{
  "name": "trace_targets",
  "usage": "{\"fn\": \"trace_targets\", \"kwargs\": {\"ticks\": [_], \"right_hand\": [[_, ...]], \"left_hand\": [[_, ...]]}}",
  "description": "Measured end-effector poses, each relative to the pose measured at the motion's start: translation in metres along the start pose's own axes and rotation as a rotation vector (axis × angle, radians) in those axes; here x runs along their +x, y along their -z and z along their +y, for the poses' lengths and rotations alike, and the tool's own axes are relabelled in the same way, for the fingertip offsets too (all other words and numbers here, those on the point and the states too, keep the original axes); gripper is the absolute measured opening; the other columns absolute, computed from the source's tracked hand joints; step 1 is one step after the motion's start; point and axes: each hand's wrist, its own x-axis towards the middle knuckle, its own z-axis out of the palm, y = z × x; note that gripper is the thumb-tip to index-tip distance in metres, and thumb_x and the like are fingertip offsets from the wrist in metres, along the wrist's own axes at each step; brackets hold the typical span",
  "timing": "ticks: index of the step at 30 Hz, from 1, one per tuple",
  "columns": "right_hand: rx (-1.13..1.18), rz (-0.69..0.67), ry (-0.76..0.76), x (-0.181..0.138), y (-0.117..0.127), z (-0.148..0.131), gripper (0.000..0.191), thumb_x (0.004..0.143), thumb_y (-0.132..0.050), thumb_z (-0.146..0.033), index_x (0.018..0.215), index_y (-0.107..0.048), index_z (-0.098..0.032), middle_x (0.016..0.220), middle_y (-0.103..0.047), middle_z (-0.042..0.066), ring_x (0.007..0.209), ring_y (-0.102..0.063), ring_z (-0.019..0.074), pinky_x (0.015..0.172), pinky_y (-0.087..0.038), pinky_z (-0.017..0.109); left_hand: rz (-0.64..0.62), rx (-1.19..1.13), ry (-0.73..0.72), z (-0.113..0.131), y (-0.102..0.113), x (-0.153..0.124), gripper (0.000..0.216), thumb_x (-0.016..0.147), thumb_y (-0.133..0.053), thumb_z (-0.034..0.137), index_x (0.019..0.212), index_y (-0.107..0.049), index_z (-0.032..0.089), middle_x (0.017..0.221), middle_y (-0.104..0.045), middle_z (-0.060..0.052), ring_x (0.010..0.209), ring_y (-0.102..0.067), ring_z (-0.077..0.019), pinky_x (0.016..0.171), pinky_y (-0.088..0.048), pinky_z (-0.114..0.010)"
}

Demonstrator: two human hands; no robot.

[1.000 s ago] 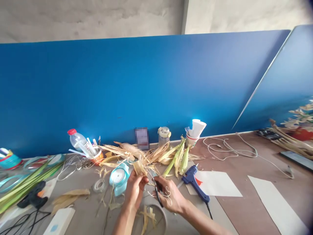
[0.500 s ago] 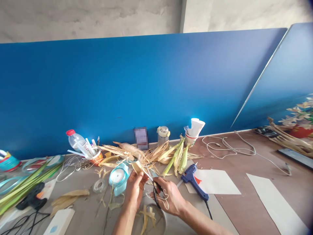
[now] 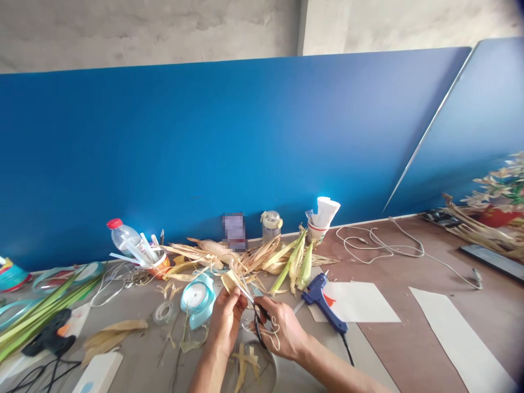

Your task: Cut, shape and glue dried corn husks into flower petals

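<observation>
My left hand (image 3: 226, 314) pinches a pale piece of dried corn husk (image 3: 230, 281) between thumb and fingers. Black-handled scissors (image 3: 257, 319) are gripped in my right hand (image 3: 282, 330), their blades pointing up and left against the husk's right side. A loop of cream string (image 3: 273, 333) hangs over the right hand's fingers. Below both hands, husk scraps (image 3: 245, 363) lie in or over a round, clear-rimmed dish. Just behind stretches a heap of dried and greenish corn husks (image 3: 262, 256). A roll of light-blue ribbon (image 3: 197, 297) lies to the left of my left hand.
A blue glue gun (image 3: 325, 303) rests partly on white paper (image 3: 368, 303) at right. Along the blue partition stand a red-capped bottle (image 3: 123, 234), a cup of white sticks (image 3: 159, 266), a jar (image 3: 271, 226) and a paper cup (image 3: 317, 232). A black glue gun (image 3: 49, 333) lies left.
The view has shifted slightly, so the table things appear a little further left. My hands, the husk and the scissors keep almost the same pose.
</observation>
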Motion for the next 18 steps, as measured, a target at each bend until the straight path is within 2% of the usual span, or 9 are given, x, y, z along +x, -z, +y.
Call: {"fn": "trace_targets", "kwargs": {"ticks": [12, 18], "right_hand": [[0.047, -0.007, 0.013, -0.0011, -0.0014, 0.0006, 0.02, 0.07, -0.052, -0.023, 0.09, -0.052, -0.02, 0.066, -0.056, -0.002, 0.055, -0.049, 0.0114, 0.054, -0.035, 0.02], [0.11, -0.015, 0.046, 0.0004, -0.0012, 0.002, 0.024, 0.07, -0.051, -0.022, 0.094, -0.053, -0.018, 0.063, -0.053, -0.003, 0.053, -0.045, 0.0105, 0.052, -0.035, 0.02]], "left_hand": [[-0.052, -0.007, 0.052, 0.0026, -0.0032, -0.0051, 0.018, 0.065, -0.072, 0.023, 0.066, -0.056, 0.015, 0.053, -0.054, 0.003, 0.051, -0.049, -0.0081, 0.053, -0.04, -0.02], [-0.079, -0.01, 0.052, 0.0017, -0.0012, -0.0037, 0.015, 0.067, -0.07, 0.022, 0.066, -0.057, 0.015, 0.054, -0.055, 0.002, 0.052, -0.049, -0.0077, 0.055, -0.041, -0.02]]}}
